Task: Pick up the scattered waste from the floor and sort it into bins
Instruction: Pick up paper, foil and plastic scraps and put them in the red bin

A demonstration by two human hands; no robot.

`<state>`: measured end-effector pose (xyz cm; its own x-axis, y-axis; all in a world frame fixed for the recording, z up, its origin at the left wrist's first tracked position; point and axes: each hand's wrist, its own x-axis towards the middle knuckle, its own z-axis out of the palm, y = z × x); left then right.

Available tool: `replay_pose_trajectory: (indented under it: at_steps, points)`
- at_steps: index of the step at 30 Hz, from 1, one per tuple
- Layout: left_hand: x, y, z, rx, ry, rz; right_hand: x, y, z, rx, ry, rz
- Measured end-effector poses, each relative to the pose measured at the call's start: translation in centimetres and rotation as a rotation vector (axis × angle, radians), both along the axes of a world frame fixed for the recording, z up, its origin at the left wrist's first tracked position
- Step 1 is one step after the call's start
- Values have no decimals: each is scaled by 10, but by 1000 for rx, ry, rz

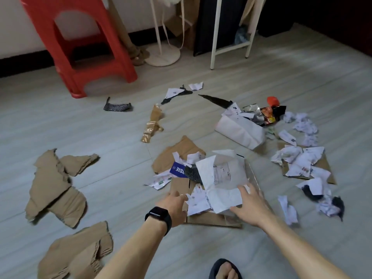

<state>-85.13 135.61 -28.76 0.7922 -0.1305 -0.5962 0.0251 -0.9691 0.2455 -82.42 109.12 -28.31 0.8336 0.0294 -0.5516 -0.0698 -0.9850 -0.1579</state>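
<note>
Both hands reach for the mixed pile at 6 o'clock on the floor [120, 137]: left hand [174, 206] open at the flattened cardboard [205, 216], right hand [249, 206] open, fingers spread on the white mailer [221, 178]. Scooping everything together risks dropping loose paper scraps [196, 204] and mixing categories; no bins are visible.

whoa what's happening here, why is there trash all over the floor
A person is clearing up waste on the floor. Both hands reach into a pile of white paper lying on flat cardboard: the left hand, with a black watch on its wrist, is at the pile's left edge, and the right hand is spread on its right side. Nothing looks lifted yet. Torn cardboard pieces, crumpled paper and a snack wrapper lie scattered around. No bins are in view.
</note>
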Motion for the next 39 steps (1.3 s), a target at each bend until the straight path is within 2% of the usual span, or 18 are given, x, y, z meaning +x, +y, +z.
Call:
replay_pose_trajectory:
  at_steps: [6,10,14,19,22,29,32,35,39]
  points:
    - [24,-36,-76,53,-70,-192,17,-3,-73,-76,-21,116]
    - [21,-38,-102,158,-143,-289,17,-4,-91,-92,-288,178]
    - [15,-24,-92,183,-135,-369,19,-10,-85,-121,-468,303]
    - [-6,24,-51,181,-163,-51,32,15,-17,-1,-607,321]
    - [-29,67,-1,199,-240,51,23,51,52,135,-612,316]
    - [-83,174,137,292,-511,195,-2,149,165,70,-311,453]
    - [-121,224,187,349,-599,267,-15,195,195,-11,-282,541]
    - [-183,278,226,449,-609,413,-33,252,221,-92,-318,694]
    - [-306,351,253,506,-595,722,-64,343,234,-128,-311,826]
